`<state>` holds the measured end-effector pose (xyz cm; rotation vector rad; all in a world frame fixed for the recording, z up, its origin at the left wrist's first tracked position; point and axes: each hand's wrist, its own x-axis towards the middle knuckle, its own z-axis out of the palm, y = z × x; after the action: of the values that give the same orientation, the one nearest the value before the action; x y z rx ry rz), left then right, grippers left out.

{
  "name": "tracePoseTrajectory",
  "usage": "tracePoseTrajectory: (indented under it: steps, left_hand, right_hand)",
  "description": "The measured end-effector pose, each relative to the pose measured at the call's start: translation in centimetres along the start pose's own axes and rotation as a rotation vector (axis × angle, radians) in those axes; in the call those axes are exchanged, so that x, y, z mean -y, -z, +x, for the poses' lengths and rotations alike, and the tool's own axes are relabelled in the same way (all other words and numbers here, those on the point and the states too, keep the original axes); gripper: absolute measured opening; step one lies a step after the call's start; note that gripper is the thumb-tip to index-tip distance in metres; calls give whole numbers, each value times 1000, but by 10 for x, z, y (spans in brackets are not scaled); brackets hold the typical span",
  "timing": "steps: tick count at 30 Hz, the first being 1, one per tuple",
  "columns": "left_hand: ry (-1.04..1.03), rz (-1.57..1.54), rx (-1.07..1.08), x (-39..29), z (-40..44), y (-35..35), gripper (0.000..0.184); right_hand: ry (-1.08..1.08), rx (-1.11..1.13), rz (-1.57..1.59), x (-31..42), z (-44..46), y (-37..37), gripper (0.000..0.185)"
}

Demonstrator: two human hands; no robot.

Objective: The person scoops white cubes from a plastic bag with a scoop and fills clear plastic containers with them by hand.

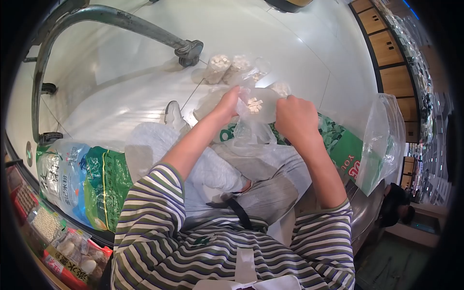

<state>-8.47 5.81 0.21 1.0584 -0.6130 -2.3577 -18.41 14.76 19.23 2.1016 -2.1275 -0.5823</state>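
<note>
My left hand (229,102) is closed on the edge of a clear plastic bag (252,133), which hangs down between my hands. My right hand (296,116) makes a fist at the right rim of a pale, rounded, scoop-like dish (270,107); its grip is partly hidden. Small white cubes (254,105) lie in the dish, at the bag's mouth. Just beyond my hands, filled clear bags of similar pieces (217,68) stand on the floor, with another bag (280,89) close behind the dish.
A metal cart frame (111,18) with a caster (190,52) stands at upper left. Printed product sacks (104,181) are at left, above packaged goods (72,246). A green printed sack (345,150) and loose clear plastic (384,140) lie at right, near wooden cabinets (390,52).
</note>
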Motion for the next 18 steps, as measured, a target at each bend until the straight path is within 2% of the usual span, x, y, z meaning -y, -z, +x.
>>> tracePoseTrajectory:
  steps: [4,6,18]
  left_hand:
    - [38,28,29,-2,-2,-3,42]
    - [38,30,33,-5,-6,-6,41]
    - [22,-46,32,0,-3,-11,40]
  right_hand:
    - [-11,12,-16,1,-4,3,6]
    - [0,-106,-73,5,-6,3,4]
    - [-56,3,-170,37,12,10,6]
